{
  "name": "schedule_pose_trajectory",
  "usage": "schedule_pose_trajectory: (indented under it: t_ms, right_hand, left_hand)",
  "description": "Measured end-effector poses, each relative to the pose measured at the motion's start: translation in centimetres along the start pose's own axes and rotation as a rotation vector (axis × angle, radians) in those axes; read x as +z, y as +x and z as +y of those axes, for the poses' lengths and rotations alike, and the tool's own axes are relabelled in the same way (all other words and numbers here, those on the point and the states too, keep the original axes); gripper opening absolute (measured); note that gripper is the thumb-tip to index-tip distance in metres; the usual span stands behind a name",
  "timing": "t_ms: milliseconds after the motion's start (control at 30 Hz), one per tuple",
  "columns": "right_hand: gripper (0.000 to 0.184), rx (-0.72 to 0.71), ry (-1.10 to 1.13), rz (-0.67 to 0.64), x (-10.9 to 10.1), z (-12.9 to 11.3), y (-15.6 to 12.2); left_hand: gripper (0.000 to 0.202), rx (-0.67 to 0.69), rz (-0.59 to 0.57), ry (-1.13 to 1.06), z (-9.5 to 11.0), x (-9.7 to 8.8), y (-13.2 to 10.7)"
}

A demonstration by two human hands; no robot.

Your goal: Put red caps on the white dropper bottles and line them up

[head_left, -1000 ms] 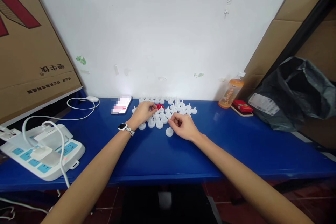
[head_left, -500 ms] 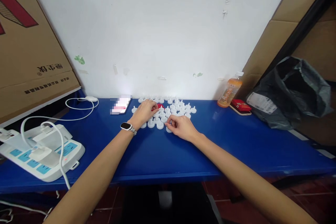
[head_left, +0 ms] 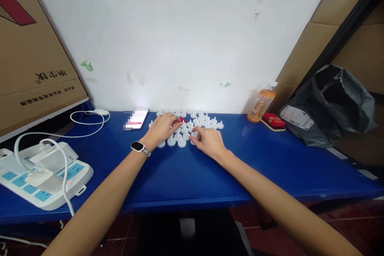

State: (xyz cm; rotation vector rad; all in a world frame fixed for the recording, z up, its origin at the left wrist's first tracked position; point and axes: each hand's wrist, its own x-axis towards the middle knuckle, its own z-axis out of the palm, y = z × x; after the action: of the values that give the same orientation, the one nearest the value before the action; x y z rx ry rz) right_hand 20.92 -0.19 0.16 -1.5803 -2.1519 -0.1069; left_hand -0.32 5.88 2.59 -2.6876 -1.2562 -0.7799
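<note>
Our left hand (head_left: pixel 163 128) reaches over the red pieces (head_left: pixel 184 120), amid the white caps (head_left: pixel 181 143) on the far middle of the tabletop (head_left: pixel 180 180); its fingers are bunched, and we cannot tell whether they hold one; our right hand (head_left: pixel 210 141) curls narrowly at the near right edge of the white caps, perhaps to steady one, its grip unclear; the white caps stand stem-up, probably because their broad round bases sit steadily; they look like smooth plastic; the tabletop is glossy blue.
</note>
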Motion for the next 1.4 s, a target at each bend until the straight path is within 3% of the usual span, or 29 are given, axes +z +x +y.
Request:
schedule_pose_trajectory:
  t_ms: [133, 267, 400, 600, 800, 1000, 1200, 1400]
  right_hand:
    - [0.030, -0.073, -0.012, 0.062, -0.3, -0.7, -0.3]
    - [0.026, -0.156, -0.085, -0.026, 0.1, -1.2, 0.6]
    - [0.023, -0.197, -0.119, -0.067, 1.0, -0.7, 2.0]
    - [0.026, -0.177, -0.137, -0.040, 1.4, 1.5, 2.9]
    - [0.032, -0.097, -0.061, 0.041, 1.1, 1.8, 4.0]
    - [0.028, -0.022, -0.018, 0.001, 1.2, -0.7, 8.6]
    - [0.031, 0.034, -0.047, -0.140, 2.8, -3.1, 12.1]
    - [0.017, 0.119, -0.013, -0.106, 4.2, -4.0, 12.7]
  left_hand:
    - [0.032, 0.092, -0.010, -0.023, 1.6, -0.7, -1.9]
    - [0.024, 0.200, -0.090, 0.037, 2.5, 0.6, -3.1]
    - [0.019, 0.238, -0.116, 0.091, 1.4, 1.5, -2.9]
    - [0.018, 0.230, -0.131, 0.080, -0.7, 1.2, -2.5]
    - [0.022, 0.152, -0.025, 0.018, -0.8, 0.4, -2.5]
    - [0.020, -0.053, 0.141, -0.120, -1.6, -0.3, -2.7]
    - [0.019, -0.146, 0.150, -0.199, -2.5, 0.1, -2.9]
    - [0.021, -0.160, 0.150, -0.225, -2.5, -0.2, -3.0]
